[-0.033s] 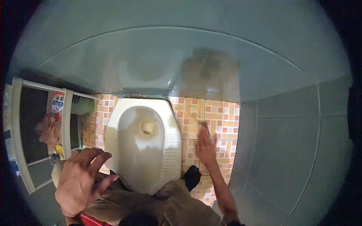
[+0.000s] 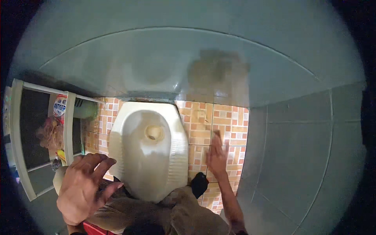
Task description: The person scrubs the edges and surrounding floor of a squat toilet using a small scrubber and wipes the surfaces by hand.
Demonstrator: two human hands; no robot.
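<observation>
A white squat toilet pan (image 2: 179, 156) with ribbed foot rests lies below me in the middle. My left hand (image 2: 84, 186) hovers at its near left, fingers loosely bent and apart, with nothing in them. To the right of the pan, my right hand (image 2: 217, 158) reaches low over the patterned floor tiles (image 2: 231, 117), fingers stretched out and slightly blurred. A small brown patch shows at its fingertips; I cannot tell whether it is a shadow or a thing. Whether the hand touches the tiles is also unclear.
A pale shelf rack (image 2: 69, 129) stands at the left, holding a mesh bath puff (image 2: 51, 135) and a white-and-red package (image 2: 60, 107). Grey walls (image 2: 297, 149) close in on the right and at the back. My dark-covered foot (image 2: 199, 185) is beside the pan.
My right hand has shifted slightly right and nearer to me over the tiles. The left hand has stayed in place.
</observation>
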